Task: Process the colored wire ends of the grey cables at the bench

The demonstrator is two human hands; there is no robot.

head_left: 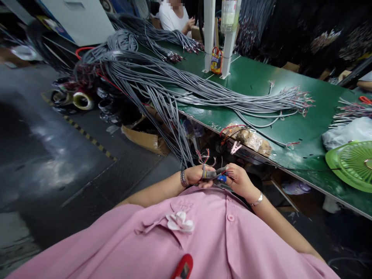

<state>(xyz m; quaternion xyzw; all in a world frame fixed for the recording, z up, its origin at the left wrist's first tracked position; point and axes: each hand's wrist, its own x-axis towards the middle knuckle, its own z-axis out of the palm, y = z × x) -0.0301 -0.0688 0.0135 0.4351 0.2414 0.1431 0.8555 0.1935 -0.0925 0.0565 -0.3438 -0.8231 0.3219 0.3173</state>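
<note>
Left grip (200,176): fingers curled in, closed on a grey cable end (209,174); coloured wires (204,155) fan out above it.
Right grip (240,180): bent, fingertips pinching thin red wires (229,170), close beside the left; a small blue piece (221,178) shows at the fingers, kind unclear.
Worked cable: in front of the pink shirt (203,232), off the near edge of the green surface (252,73).
Main bundle: long grey cables (221,97) lying along the surface, stripped ends toward the right; a second bunch (162,44) behind.
Hanging cables (177,135): spill over the edge, down just beyond the left grip.
Taped block (255,142): on the near edge, ahead of the right grip and in its way toward the surface; red and black leads at its left end, pale clothes peg (235,147) at its front.
Black cord (293,168): runs along the near edge toward the green fan-like grille (360,162).
Right end: clear plastic bag (338,131) by the grille, a short wire bunch (351,112) behind the bag.
White posts (208,35): a pair, upright behind the main bundle, blocking part of the far side; bright packet (216,62) between them, bottle (229,17) higher up.
Far side: co-worker in a white top (174,17).
Floor: torn cardboard (143,139), wire spools (83,100), yellow-black tape line (90,133), left of the hanging cables.
</note>
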